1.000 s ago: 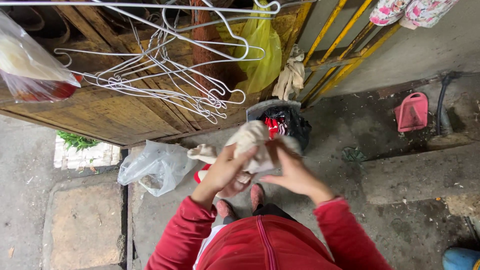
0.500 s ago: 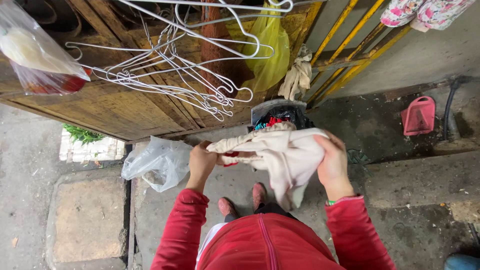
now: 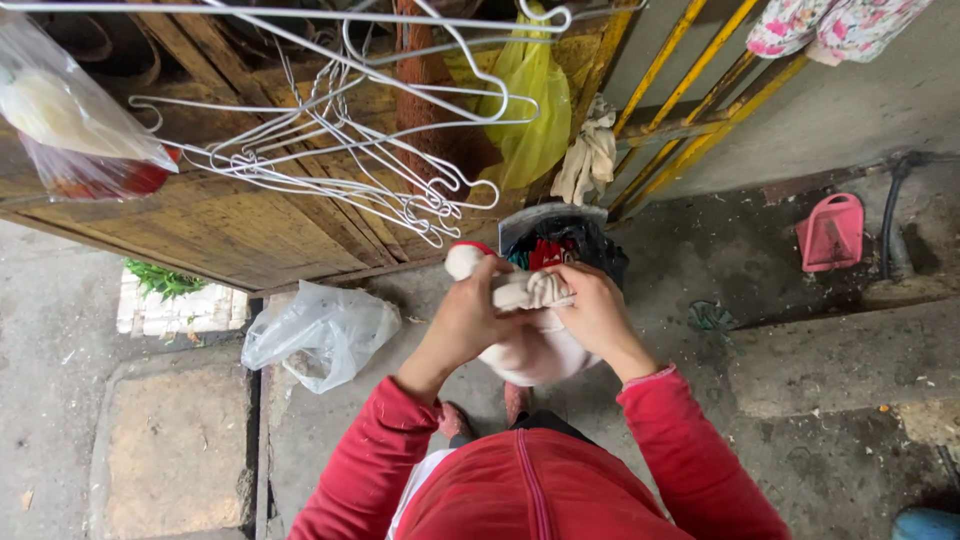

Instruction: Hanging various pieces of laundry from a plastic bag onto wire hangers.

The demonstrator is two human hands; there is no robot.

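Note:
My left hand (image 3: 466,318) and my right hand (image 3: 594,312) are close together in front of my chest, both gripping a bunched cream cloth garment (image 3: 532,345) with a red trim end (image 3: 465,252) sticking up at the left. The garment's bulk hangs down between my wrists. Just beyond my hands stands a bucket lined with a black bag (image 3: 560,238), holding red and other coloured clothes. I wear red sleeves.
Several white wire hangers (image 3: 330,150) hang above a wooden door. A yellow bag (image 3: 530,110) and a rag (image 3: 588,155) hang by yellow bars. A clear plastic bag (image 3: 320,335) lies on the floor at left; a pink dustpan (image 3: 830,232) lies at right.
The garment was stretched wide between my hands half a second ago; now my hands have come together and the cloth is bunched up between them.

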